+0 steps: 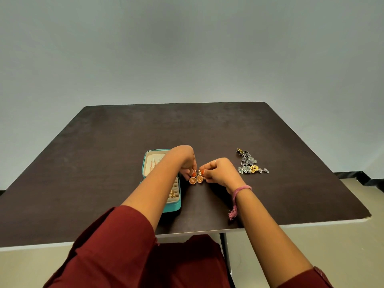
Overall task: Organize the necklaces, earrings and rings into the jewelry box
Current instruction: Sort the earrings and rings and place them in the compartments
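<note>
Left hand: the left hand reaches across the box, fingers curled, pinching the top of the left gold earring, which hangs just above the table.
Right hand: the right hand is curled too, pinching the right gold earring by its top. A thin ring shows on one finger, a pink thread bracelet on the wrist.
The pair: 2 round gold drop earrings, side by side, nearly touching, held just to the right of the box and not yet in it.
Box: the teal jewelry box lies open on the dark table, lid half farther away, tray half nearer; the left forearm hides a good part of both.
Done so far: some pcs are in already. Pinkish long pcs sit in the far half and a few gold bits in slots of the near half. Too small and covered to count; maybe 2-3 in each half.
Left to do: this gold pair, I'd say next, plus the cluster of dark silver pieces lying well apart to the right, one with a yellow flower centre.
Cluster count: approx 4-5 pcs, tangled, so can't be sure.
Necklaces/rings loose: none I can make out on the table.
Progress guess: past halfway, prob. nearer the end.
</note>
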### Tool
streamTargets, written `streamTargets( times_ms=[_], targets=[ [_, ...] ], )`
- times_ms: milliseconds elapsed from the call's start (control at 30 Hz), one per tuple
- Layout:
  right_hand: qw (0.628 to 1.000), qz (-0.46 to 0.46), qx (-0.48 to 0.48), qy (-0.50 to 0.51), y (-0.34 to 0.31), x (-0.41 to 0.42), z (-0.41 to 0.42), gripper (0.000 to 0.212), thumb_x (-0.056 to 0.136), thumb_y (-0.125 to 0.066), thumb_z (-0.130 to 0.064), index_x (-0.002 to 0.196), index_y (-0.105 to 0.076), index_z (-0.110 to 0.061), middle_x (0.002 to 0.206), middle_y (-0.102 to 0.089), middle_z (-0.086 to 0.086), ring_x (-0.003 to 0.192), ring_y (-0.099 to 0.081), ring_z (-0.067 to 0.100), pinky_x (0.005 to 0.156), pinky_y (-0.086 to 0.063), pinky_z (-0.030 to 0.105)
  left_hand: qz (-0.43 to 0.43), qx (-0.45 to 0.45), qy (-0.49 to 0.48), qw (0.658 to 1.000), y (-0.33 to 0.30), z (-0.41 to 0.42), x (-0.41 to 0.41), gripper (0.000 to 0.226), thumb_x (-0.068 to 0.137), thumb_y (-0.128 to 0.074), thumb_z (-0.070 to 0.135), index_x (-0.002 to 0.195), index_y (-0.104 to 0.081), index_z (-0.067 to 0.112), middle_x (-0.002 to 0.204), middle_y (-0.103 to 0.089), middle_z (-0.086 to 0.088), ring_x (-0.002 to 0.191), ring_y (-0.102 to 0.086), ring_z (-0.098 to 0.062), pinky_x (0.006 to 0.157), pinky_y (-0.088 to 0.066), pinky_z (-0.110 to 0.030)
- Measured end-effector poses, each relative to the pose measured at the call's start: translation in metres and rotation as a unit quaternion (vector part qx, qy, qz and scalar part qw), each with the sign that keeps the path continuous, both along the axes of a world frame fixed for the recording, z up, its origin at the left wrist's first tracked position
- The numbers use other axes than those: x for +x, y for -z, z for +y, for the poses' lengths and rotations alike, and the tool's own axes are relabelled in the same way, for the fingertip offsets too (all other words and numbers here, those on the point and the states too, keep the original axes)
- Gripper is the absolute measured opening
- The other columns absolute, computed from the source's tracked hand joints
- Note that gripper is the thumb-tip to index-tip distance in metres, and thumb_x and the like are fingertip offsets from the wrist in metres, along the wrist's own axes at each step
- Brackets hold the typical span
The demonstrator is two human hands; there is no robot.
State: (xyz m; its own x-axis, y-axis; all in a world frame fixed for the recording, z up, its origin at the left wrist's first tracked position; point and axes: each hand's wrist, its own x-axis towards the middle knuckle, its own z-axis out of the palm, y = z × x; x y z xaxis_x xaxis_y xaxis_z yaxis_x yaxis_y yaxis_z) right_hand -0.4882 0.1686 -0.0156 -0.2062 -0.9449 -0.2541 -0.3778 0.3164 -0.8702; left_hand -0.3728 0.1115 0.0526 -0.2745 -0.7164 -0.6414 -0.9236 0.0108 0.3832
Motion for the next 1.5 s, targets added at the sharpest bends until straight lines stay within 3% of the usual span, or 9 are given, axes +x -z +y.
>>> streamTargets(
  times_ms=[100,167,300,367,500,600,800,1267,1500],
  targets=[
    [1.0,0.02,0.001,-0.012,-0.002,-0.002,0.001,0.018,0.088,-0.061,-0.001,0.081,-0.071,-0.016,0.085,-0.071,0.011,0.071,-0.063,0.012,0.076,-0.058,0.027,0.039,-0.052,0.002,0.998,0.005,-0.001,0.005,0.027,0.095,-0.05,0.001,0.121,-0.057,-0.006,0.116,-0.066,-0.013,0.069,-0.063,-0.016,0.054,-0.053,-0.018],
    [0.999,0.03,0.004,-0.019,-0.004,-0.003,0.002,0.016,0.088,-0.061,-0.002,0.087,-0.072,-0.012,0.088,-0.072,0.013,0.073,-0.064,0.012,0.078,-0.057,0.027,0.043,-0.07,0.004,0.997,0.002,0.002,0.008,0.025,0.093,-0.053,0.0,0.116,-0.059,-0.007,0.101,-0.068,-0.01,0.062,-0.062,-0.014,0.053,-0.051,-0.018],
    [0.998,0.043,0.012,-0.038,-0.006,-0.005,0.003,0.017,0.089,-0.06,-0.002,0.097,-0.073,-0.009,0.09,-0.072,0.013,0.075,-0.064,0.012,0.078,-0.057,0.025,0.018,-0.048,0.014,0.999,-0.009,0.005,0.007,0.027,0.096,-0.05,0.002,0.121,-0.059,0.006,0.118,-0.066,-0.007,0.097,-0.067,-0.018,0.059,-0.05,-0.015],
    [0.999,0.037,0.012,-0.038,-0.007,-0.007,0.003,0.017,0.09,-0.058,-0.001,0.098,-0.072,-0.007,0.083,-0.07,0.01,0.073,-0.063,0.011,0.08,-0.057,0.026,0.038,-0.076,-0.001,0.996,-0.014,0.001,0.008,0.024,0.095,-0.05,0.0,0.117,-0.06,0.004,0.117,-0.066,-0.008,0.09,-0.068,-0.019,0.051,-0.048,-0.015],
    [1.0,0.013,0.015,-0.023,-0.012,-0.016,0.006,0.014,0.092,-0.057,-0.002,0.098,-0.069,-0.006,0.075,-0.066,0.005,0.07,-0.062,0.01,0.081,-0.057,0.028,0.063,-0.171,-0.009,0.983,-0.019,-0.009,0.012,0.025,0.09,-0.057,-0.003,0.113,-0.065,0.004,0.11,-0.068,-0.007,0.08,-0.061,-0.016,0.081,-0.056,-0.029],
    [1.0,0.006,0.008,-0.017,-0.016,-0.027,0.011,0.016,0.093,-0.055,-0.001,0.102,-0.067,-0.003,0.075,-0.065,0.004,0.068,-0.062,0.01,0.074,-0.057,0.022,0.102,-0.205,-0.03,0.973,-0.023,-0.011,0.008,0.014,0.091,-0.059,0.002,0.101,-0.066,0.007,0.092,-0.066,0.0,0.074,-0.058,-0.011,0.064,-0.053,-0.017],
    [0.997,0.011,-0.064,0.027,-0.023,-0.064,0.029,0.019,0.092,-0.053,0.004,0.104,-0.066,-0.002,0.082,-0.064,0.007,0.064,-0.062,0.008,0.059,-0.054,0.013,0.151,-0.255,-0.012,0.955,-0.013,0.001,-0.013,0.015,0.087,-0.063,0.005,0.095,-0.071,0.013,0.105,-0.07,-0.006,0.097,-0.066,-0.018,0.086,-0.051,-0.026],
    [0.964,0.054,-0.183,0.185,-0.003,-0.154,0.072,0.017,0.092,-0.059,-0.009,0.103,-0.07,-0.015,0.085,-0.068,0.003,0.075,-0.062,0.012,0.073,-0.053,0.027,0.271,-0.246,0.001,0.931,0.048,0.051,-0.088,0.029,0.088,-0.051,0.002,0.112,-0.063,0.01,0.117,-0.061,-0.008,0.107,-0.058,-0.02,0.089,-0.042,-0.022],
    [0.959,0.152,-0.192,0.142,0.01,-0.153,0.076,0.017,0.091,-0.061,-0.018,0.105,-0.068,-0.025,0.093,-0.062,-0.01,0.083,-0.059,0.0,0.072,-0.043,0.008,0.336,-0.306,0.007,0.891,0.081,0.065,-0.104,0.033,0.091,-0.056,0.014,0.124,-0.057,0.018,0.12,-0.049,-0.001,0.114,-0.048,-0.018,0.095,-0.039,-0.024]
  ],
)
